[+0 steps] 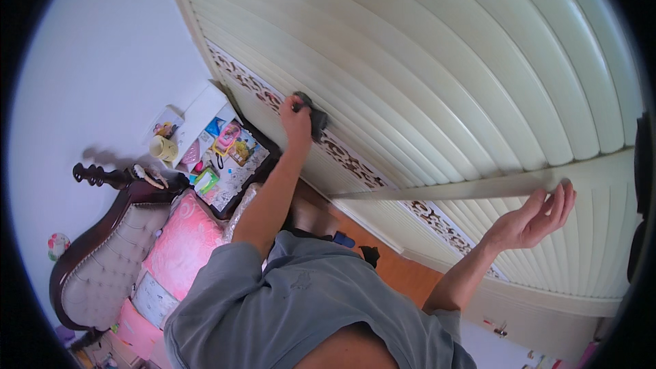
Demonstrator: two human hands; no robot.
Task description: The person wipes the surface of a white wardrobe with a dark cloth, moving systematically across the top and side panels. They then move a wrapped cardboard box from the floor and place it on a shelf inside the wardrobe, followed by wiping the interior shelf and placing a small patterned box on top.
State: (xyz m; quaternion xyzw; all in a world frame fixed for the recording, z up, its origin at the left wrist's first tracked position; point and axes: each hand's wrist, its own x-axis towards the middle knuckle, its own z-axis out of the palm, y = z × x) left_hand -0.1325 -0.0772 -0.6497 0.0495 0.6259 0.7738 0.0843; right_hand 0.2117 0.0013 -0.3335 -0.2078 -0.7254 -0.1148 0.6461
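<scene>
My left hand [297,120] grips a dark grey cloth [319,122] against a cream slatted wardrobe door [389,77]. The cloth lies over a band of brown scrollwork [351,159] that crosses the door. At the right, my right hand [538,220] is raised with its palm turned up and fingers loosely bent, nothing visible in it. Its fingertips overlap the door's long edge [482,184] in the view; whether they touch it I cannot tell. Behind that edge, a second slatted panel [553,246] shows similar scrollwork.
A bedside table [261,156] with a lace cover holds several small items and a white shelf [202,113] with a yellow mug [164,148]. Beside it stands a bed with a tufted headboard [110,261] and a pink pillow [184,246]. Dark blue footwear [343,239] lies on the wooden floor [410,277].
</scene>
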